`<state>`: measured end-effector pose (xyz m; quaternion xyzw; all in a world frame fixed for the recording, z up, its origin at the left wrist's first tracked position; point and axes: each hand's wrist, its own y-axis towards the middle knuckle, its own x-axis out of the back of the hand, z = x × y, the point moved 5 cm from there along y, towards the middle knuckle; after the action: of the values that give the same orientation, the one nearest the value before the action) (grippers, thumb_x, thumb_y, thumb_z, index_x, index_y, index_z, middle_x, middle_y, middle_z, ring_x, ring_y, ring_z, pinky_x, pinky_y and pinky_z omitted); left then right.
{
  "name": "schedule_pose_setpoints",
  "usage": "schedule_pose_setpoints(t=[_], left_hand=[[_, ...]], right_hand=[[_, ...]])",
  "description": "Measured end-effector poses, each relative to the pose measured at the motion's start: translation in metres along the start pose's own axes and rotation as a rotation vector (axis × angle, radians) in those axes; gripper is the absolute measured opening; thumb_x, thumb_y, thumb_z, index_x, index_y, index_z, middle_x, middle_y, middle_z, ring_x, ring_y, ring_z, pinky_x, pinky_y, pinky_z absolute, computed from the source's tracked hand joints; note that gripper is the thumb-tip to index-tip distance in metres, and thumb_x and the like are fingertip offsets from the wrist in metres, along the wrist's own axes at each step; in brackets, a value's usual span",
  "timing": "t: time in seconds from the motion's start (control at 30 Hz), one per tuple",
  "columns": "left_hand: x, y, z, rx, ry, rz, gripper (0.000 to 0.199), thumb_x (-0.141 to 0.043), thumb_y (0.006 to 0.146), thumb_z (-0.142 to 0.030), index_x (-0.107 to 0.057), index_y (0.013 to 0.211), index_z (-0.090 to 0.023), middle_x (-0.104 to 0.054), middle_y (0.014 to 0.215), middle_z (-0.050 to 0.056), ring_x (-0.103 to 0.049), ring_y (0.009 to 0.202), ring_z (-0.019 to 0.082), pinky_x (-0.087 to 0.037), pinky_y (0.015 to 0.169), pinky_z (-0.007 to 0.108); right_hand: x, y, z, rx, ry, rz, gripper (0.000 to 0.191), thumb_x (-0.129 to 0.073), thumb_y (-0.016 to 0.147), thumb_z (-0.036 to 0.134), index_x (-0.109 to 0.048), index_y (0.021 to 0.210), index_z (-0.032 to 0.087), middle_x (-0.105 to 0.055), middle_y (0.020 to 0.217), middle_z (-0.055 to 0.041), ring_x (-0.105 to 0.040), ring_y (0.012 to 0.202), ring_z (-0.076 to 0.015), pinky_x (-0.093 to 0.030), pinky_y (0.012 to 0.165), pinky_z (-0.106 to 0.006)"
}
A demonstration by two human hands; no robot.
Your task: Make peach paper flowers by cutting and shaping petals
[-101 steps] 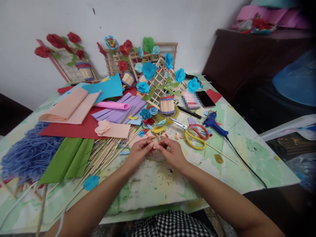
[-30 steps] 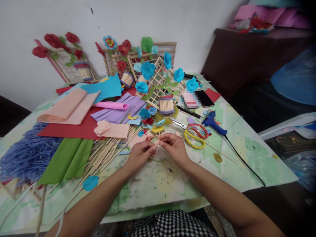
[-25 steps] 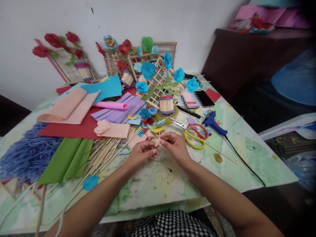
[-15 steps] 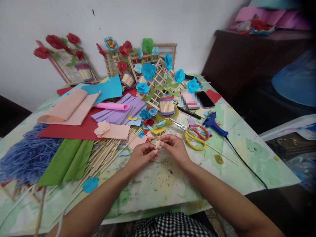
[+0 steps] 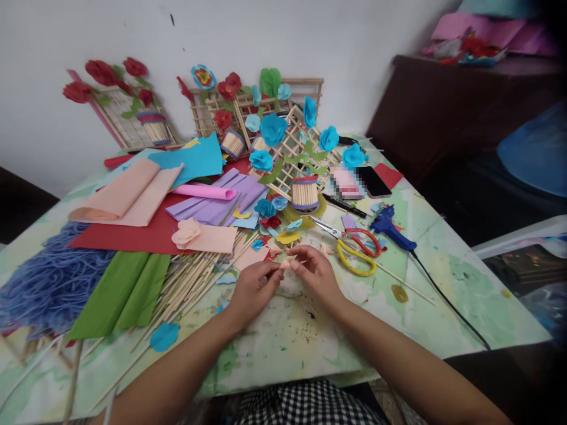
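Note:
Between my two hands is a small piece of peach paper [image 5: 286,263], pinched at both sides. My left hand [image 5: 256,290] grips its left edge with thumb and forefinger. Thumb and fingers of my right hand [image 5: 315,273] close on its right side. Just beyond lie paper scraps and a yellow paper flower [image 5: 287,236]. To the right of my right hand rest scissors [image 5: 357,257] with one red and one yellow handle loop. A peach paper flower [image 5: 186,234] lies on a peach strip to the left.
A blue glue gun [image 5: 392,229] with a black cord lies at right. Thin sticks [image 5: 188,280], a green sheet [image 5: 116,292] and blue yarn [image 5: 46,277] cover the left. Behind stands a stick lattice [image 5: 295,162] with blue flowers; a phone [image 5: 372,181] lies beside it.
My fingers have shifted on the peach paper, which now looks turned and more folded. The whole view has moved slightly, with things on the table appearing a little further right.

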<state>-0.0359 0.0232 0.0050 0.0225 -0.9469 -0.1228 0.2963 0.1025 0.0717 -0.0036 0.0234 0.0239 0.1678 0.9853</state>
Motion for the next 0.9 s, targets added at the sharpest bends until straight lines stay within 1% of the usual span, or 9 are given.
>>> schedule_pose_setpoints(t=[0.1,0.2,0.3,0.37,0.47,0.6,0.67,0.77,0.9], left_hand=[[0.007,-0.002,-0.01,-0.165,0.228,-0.111,0.015,-0.051,0.083,-0.021,-0.064,0.085,-0.015,-0.068,0.073,0.006,-0.061,0.066,0.016,-0.046,0.063,0.026],[0.005,-0.005,-0.014,-0.284,0.392,-0.141,0.014,-0.05,0.083,-0.018,-0.063,0.087,-0.014,-0.068,0.074,0.008,-0.062,0.068,0.018,-0.047,0.064,0.028],[0.001,-0.007,-0.013,-0.337,0.477,-0.127,0.015,-0.05,0.082,-0.017,-0.063,0.087,-0.013,-0.068,0.074,0.009,-0.063,0.068,0.02,-0.047,0.064,0.03],[0.0,-0.006,-0.011,-0.317,0.446,-0.121,0.015,-0.051,0.082,-0.018,-0.063,0.088,-0.013,-0.068,0.074,0.009,-0.062,0.069,0.02,-0.047,0.065,0.031],[0.002,-0.001,-0.004,-0.162,0.205,-0.093,0.014,-0.053,0.079,-0.018,-0.064,0.087,-0.014,-0.067,0.073,0.007,-0.06,0.067,0.018,-0.046,0.065,0.029],[-0.002,0.004,0.011,0.18,-0.364,-0.025,0.011,-0.059,0.074,-0.02,-0.065,0.081,-0.015,-0.064,0.072,0.004,-0.058,0.066,0.015,-0.045,0.062,0.025],[-0.005,0.004,0.018,0.294,-0.579,-0.011,0.013,-0.061,0.073,-0.023,-0.066,0.082,-0.015,-0.064,0.071,0.003,-0.057,0.066,0.014,-0.044,0.062,0.024],[-0.008,0.002,0.025,0.392,-0.691,-0.023,0.015,-0.063,0.074,-0.029,-0.067,0.079,-0.015,-0.062,0.066,0.001,-0.054,0.063,0.012,-0.04,0.059,0.022],[-0.012,0.001,0.029,0.451,-0.685,-0.007,0.02,-0.067,0.072,-0.034,-0.066,0.071,-0.014,-0.058,0.061,0.0,-0.048,0.056,0.009,-0.035,0.054,0.02]], right_hand=[[-0.001,-0.003,0.0,0.043,-0.013,-0.008,0.029,-0.065,0.072,0.037,-0.057,0.094,0.019,-0.056,0.089,-0.0034,-0.051,0.073,-0.0134,-0.043,0.065,-0.026],[-0.004,-0.003,-0.004,0.004,0.037,0.02,0.029,-0.068,0.069,0.037,-0.054,0.087,0.02,-0.055,0.078,-0.0007,-0.052,0.07,-0.0134,-0.043,0.065,-0.026],[-0.007,-0.002,-0.007,-0.05,0.071,0.053,0.023,-0.069,0.068,0.035,-0.056,0.079,0.019,-0.057,0.075,-0.0008,-0.053,0.069,-0.0131,-0.042,0.065,-0.026],[-0.007,-0.001,-0.008,-0.088,0.098,0.055,0.02,-0.068,0.068,0.033,-0.057,0.074,0.018,-0.057,0.071,-0.0003,-0.052,0.066,-0.0122,-0.042,0.064,-0.026],[-0.006,0.0,-0.009,-0.116,0.142,0.035,0.017,-0.068,0.065,0.03,-0.058,0.072,0.018,-0.057,0.068,0.001,-0.051,0.063,-0.0112,-0.04,0.062,-0.025],[-0.006,0.001,-0.009,-0.113,0.179,0.037,0.015,-0.068,0.065,0.028,-0.058,0.07,0.018,-0.057,0.066,0.0018,-0.051,0.061,-0.0109,-0.04,0.061,-0.024],[-0.007,0.001,-0.011,-0.121,0.184,0.038,0.015,-0.068,0.065,0.028,-0.058,0.07,0.018,-0.058,0.067,0.0015,-0.052,0.062,-0.0112,-0.04,0.061,-0.025],[-0.007,0.001,-0.013,-0.138,0.184,0.034,0.014,-0.067,0.063,0.026,-0.059,0.071,0.018,-0.059,0.068,0.001,-0.053,0.064,-0.0119,-0.04,0.062,-0.025],[-0.007,0.001,-0.012,-0.138,0.182,0.043,0.014,-0.066,0.062,0.025,-0.059,0.072,0.018,-0.059,0.07,0.0003,-0.053,0.066,-0.0121,-0.041,0.064,-0.025]])
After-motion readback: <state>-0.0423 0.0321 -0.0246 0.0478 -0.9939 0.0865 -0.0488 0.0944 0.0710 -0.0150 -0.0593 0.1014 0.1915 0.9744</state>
